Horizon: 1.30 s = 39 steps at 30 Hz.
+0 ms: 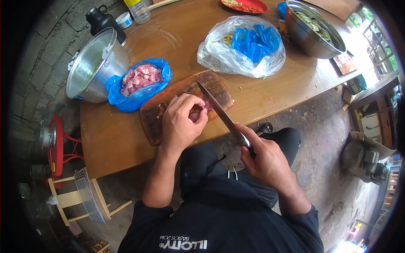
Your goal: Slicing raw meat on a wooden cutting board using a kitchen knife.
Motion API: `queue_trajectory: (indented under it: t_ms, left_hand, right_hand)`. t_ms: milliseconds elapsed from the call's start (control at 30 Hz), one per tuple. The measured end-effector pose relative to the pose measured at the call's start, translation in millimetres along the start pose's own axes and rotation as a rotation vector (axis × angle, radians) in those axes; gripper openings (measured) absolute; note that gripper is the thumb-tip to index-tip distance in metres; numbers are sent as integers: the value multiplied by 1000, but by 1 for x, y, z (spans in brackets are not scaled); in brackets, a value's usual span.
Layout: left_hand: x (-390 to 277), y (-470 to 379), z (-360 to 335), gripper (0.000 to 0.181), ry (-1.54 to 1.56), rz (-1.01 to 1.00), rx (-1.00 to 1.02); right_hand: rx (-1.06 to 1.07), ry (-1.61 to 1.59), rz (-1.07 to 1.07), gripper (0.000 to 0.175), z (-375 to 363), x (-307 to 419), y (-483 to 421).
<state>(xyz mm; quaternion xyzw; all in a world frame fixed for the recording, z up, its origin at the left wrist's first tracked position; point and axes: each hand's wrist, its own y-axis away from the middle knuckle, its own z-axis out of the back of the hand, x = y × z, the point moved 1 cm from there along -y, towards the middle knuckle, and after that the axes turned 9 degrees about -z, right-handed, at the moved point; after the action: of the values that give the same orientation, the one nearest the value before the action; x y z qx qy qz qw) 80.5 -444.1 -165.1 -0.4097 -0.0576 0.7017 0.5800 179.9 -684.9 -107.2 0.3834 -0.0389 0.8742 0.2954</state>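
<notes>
My right hand point(264, 155) grips the dark handle of a long kitchen knife point(220, 109), its blade slanting up and left over a worn wooden cutting board point(202, 85). Between the thumb and forefinger of my left hand point(183, 121) is a small piece of raw meat point(208, 106), close beside the blade. More meat shows darkly under the curled fingers, partly hidden by them. Just beyond the board's left end, a blue plastic bag point(126, 102) stands open, filled with cut pink meat chunks point(142, 79).
An aluminium pot point(117, 60) with a bail handle stands left, near a black flask point(106, 25). Past the board lies a clear plastic bag point(212, 57) holding a blue bag point(256, 41). A steel bowl point(307, 41) of sliced vegetables and a red plate point(261, 8) are farther back.
</notes>
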Motion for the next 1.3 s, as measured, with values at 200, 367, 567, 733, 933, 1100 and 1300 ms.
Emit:
queue_trajectory:
  t_ms: [200, 367, 567, 733, 933, 1100, 1300]
  left_hand:
    - [1, 1, -2, 19, 3, -34, -37]
    - [1, 2, -4, 18, -4, -2, -13]
    - [4, 0, -4, 19, -52, -34, 4]
    - [6, -1, -6, 21, 17, 24, 12]
    - [5, -4, -6, 14, 97, 55, -4]
    - [0, -7, -1, 13, 55, -7, -7]
    - [15, -11, 9, 10, 274, 380, 96]
  right_hand:
    - [-54, 6, 90, 66, -4, 1, 7]
    - [-38, 56, 54, 70, -12, 2, 12]
    - [-35, 176, 34, 75, -22, 3, 13]
    - [-10, 197, 30, 79, -26, 7, 4]
    - [-67, 268, 59, 81, -54, 5, -36]
    - [-121, 256, 96, 78, -58, 2, -65]
    - [-169, 8, 162, 68, -40, -14, -55]
